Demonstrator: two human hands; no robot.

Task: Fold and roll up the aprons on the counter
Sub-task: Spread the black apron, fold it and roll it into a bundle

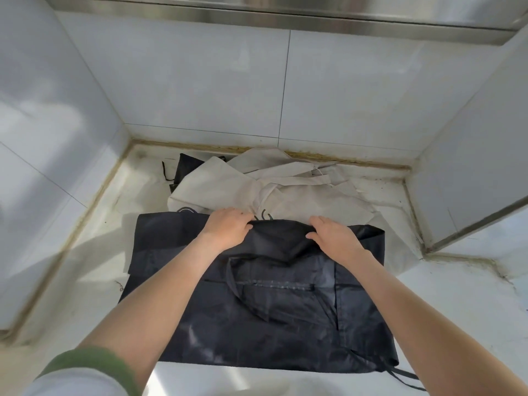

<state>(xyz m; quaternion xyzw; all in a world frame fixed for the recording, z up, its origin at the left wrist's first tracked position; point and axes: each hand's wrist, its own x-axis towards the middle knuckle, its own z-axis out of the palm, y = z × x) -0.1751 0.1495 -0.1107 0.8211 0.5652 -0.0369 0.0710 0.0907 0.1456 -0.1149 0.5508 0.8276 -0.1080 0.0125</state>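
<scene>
A black apron [257, 318] lies spread on the white counter [85, 267] in front of me, its straps trailing off the near right corner. Both hands are at its far edge. My left hand [227, 227] grips that edge, and my right hand [333, 234] pinches the same edge a little to the right; the cloth bunches up between them. Behind it lies a heap of beige aprons [257, 187]. Another black apron [184, 167] pokes out from under the heap's far left side.
White tiled walls close the counter in at the back [285, 81], at the left [43, 124] and at the right [471, 152]. A steel ledge [285, 12] runs overhead. Stained caulk lines the counter's back and side joints.
</scene>
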